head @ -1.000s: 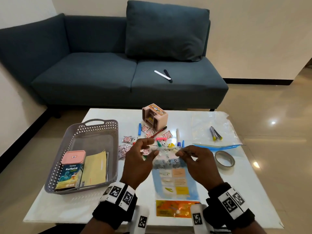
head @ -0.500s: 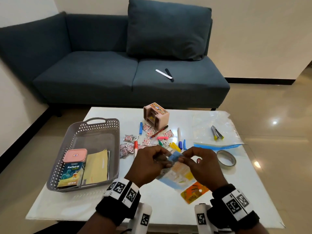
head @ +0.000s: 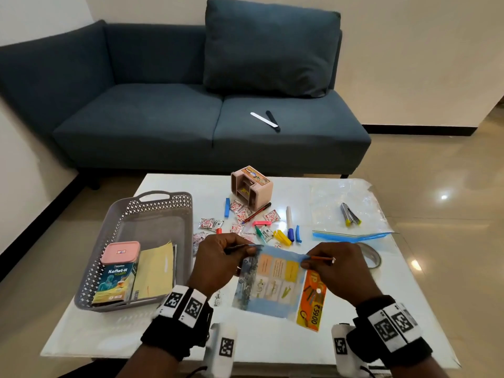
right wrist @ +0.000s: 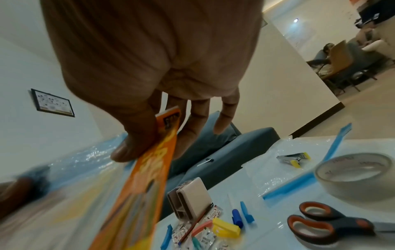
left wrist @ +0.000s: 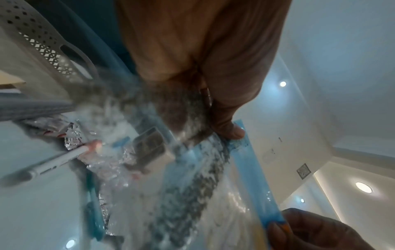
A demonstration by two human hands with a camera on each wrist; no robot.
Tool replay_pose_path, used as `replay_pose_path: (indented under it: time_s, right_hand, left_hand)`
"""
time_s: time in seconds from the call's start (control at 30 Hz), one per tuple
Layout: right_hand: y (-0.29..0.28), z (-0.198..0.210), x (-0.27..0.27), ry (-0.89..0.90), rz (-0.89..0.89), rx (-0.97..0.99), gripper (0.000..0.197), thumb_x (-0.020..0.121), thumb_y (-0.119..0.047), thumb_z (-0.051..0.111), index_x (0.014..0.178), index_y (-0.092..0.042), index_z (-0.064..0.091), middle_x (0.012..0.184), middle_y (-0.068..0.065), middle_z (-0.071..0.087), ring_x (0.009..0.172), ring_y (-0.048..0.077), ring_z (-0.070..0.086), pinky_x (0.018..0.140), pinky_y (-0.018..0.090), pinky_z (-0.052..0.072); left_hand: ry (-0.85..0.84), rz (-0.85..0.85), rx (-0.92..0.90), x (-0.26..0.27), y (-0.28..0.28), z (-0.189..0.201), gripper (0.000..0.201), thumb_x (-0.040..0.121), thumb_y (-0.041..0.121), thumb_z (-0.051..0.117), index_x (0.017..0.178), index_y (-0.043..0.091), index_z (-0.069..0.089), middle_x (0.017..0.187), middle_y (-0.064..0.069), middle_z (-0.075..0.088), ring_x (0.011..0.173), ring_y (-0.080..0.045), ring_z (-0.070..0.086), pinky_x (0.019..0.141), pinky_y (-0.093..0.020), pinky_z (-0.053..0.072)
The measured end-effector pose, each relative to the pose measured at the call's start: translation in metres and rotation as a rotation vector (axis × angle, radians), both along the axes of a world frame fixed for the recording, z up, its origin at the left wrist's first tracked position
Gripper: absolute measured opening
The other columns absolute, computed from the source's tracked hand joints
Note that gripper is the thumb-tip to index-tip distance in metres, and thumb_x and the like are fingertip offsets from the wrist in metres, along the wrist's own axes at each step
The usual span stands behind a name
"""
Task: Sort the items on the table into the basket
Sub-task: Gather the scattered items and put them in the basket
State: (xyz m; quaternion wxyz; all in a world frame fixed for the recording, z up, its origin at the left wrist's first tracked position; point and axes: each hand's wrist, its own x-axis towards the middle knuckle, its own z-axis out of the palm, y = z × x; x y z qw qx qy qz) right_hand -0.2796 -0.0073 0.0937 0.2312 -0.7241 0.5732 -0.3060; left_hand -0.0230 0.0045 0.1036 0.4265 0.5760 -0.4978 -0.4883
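Our left hand point(head: 218, 257) and right hand point(head: 331, 264) each pinch a top corner of the zip bag point(head: 272, 285) above the counter's point(head: 272, 342) near edge. The basket point(head: 136, 214) at the left edge already holds a few things; we judge most remains, with pens and sachets point(head: 240, 214) mid-counter.

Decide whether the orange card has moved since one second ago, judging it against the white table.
Yes. The orange card, which lay flat near the table's front edge, now hangs beside the zip bag, pinched by the right hand, raised and further right.
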Motion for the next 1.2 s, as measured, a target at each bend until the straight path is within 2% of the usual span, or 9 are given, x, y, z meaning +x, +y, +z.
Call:
replay_pose_path:
  time_s: [0.13, 0.37, 0.47, 0.6, 0.7, 0.8, 0.97, 1.1, 1.2]
  right_hand:
    - [-0.005, -0.014, -0.006, -0.082, -0.106, 0.017, 0.022, 0.076, -0.014, 0.079, 0.067, -0.032, 0.070, 0.058, -0.019, 0.065, 0.064, 0.000, 0.062, 0.057, 0.011, 0.045]
    - [-0.006, -0.042, -0.022, -0.033, 0.127, 0.378, 0.006, 0.075, -0.043, 0.073, 0.070, -0.038, 0.073, 0.067, -0.008, 0.065, 0.075, 0.014, 0.058, 0.076, 0.036, 0.045]
    - [-0.009, -0.060, -0.021, -0.046, 0.072, 0.496, 0.015, 0.078, -0.029, 0.078, 0.066, -0.034, 0.071, 0.066, -0.006, 0.064, 0.067, 0.008, 0.058, 0.072, 0.035, 0.048]
    - [-0.001, -0.082, -0.003, 0.256, -0.274, 0.196, 0.032, 0.067, -0.045, 0.080, 0.088, -0.030, 0.062, 0.090, -0.009, 0.058, 0.087, 0.014, 0.056, 0.074, 0.031, 0.044]
    - [0.017, -0.083, 0.034, 0.252, -0.121, -0.030, 0.031, 0.072, -0.051, 0.070, 0.084, -0.025, 0.058, 0.080, -0.009, 0.051, 0.077, 0.015, 0.052, 0.066, 0.028, 0.040]
    - [0.033, -0.079, 0.069, 0.241, -0.066, 0.117, 0.045, 0.072, -0.068, 0.057, 0.093, -0.028, 0.051, 0.077, -0.013, 0.056, 0.077, 0.011, 0.058, 0.063, 0.023, 0.036]
    - [0.032, -0.074, 0.084, 0.144, -0.104, 0.382, 0.057, 0.067, -0.061, 0.066, 0.108, -0.029, 0.042, 0.093, -0.007, 0.064, 0.089, 0.014, 0.063, 0.068, 0.027, 0.047]
    - [0.034, -0.067, 0.085, 0.105, -0.160, 0.342, 0.052, 0.068, -0.056, 0.070, 0.106, -0.029, 0.047, 0.091, -0.009, 0.064, 0.088, 0.010, 0.061, 0.066, 0.022, 0.043]
    - [0.036, -0.061, 0.083, -0.015, -0.167, 0.232, 0.038, 0.071, -0.039, 0.074, 0.099, -0.027, 0.051, 0.085, -0.010, 0.060, 0.079, 0.004, 0.056, 0.062, 0.016, 0.041]
  left_hand:
    - [0.070, -0.124, 0.117, 0.001, 0.006, 0.001, 0.015, 0.079, -0.002, 0.076, 0.091, -0.001, 0.068, 0.087, -0.018, 0.075, 0.076, -0.033, 0.073, 0.061, -0.041, 0.061]
    - [0.023, -0.150, 0.257, 0.007, 0.010, -0.018, 0.010, 0.082, -0.014, 0.066, 0.077, -0.004, 0.065, 0.075, -0.023, 0.069, 0.046, -0.021, 0.059, 0.047, -0.029, 0.053]
    - [0.030, -0.123, 0.355, 0.002, 0.006, -0.034, 0.011, 0.082, -0.012, 0.066, 0.081, -0.001, 0.069, 0.069, -0.014, 0.069, 0.045, -0.017, 0.060, 0.046, -0.027, 0.053]
    - [-0.032, 0.039, 0.464, -0.009, 0.000, -0.055, 0.018, 0.076, -0.014, 0.069, 0.078, 0.003, 0.074, 0.068, -0.016, 0.071, 0.049, -0.024, 0.064, 0.054, -0.032, 0.058]
    - [0.005, 0.112, 0.520, -0.021, 0.001, -0.067, 0.014, 0.071, -0.013, 0.074, 0.073, 0.001, 0.074, 0.065, -0.017, 0.071, 0.050, -0.027, 0.064, 0.053, -0.030, 0.056]
    - [0.058, 0.132, 0.539, -0.033, 0.003, -0.073, 0.015, 0.067, 0.002, 0.086, 0.074, -0.003, 0.074, 0.071, -0.023, 0.071, 0.052, -0.027, 0.065, 0.058, -0.036, 0.058]
    - [0.152, 0.168, 0.531, -0.035, 0.007, -0.075, 0.023, 0.068, 0.013, 0.087, 0.078, -0.002, 0.072, 0.069, -0.019, 0.070, 0.050, -0.023, 0.062, 0.053, -0.030, 0.054]
    - [0.199, 0.124, 0.524, -0.035, 0.007, -0.064, 0.021, 0.069, 0.011, 0.085, 0.081, 0.000, 0.072, 0.069, -0.019, 0.070, 0.049, -0.021, 0.063, 0.055, -0.033, 0.056]
    - [0.029, 0.042, 0.411, -0.035, 0.005, -0.048, 0.018, 0.070, 0.012, 0.086, 0.078, 0.002, 0.074, 0.070, -0.020, 0.072, 0.055, -0.026, 0.068, 0.057, -0.038, 0.059]
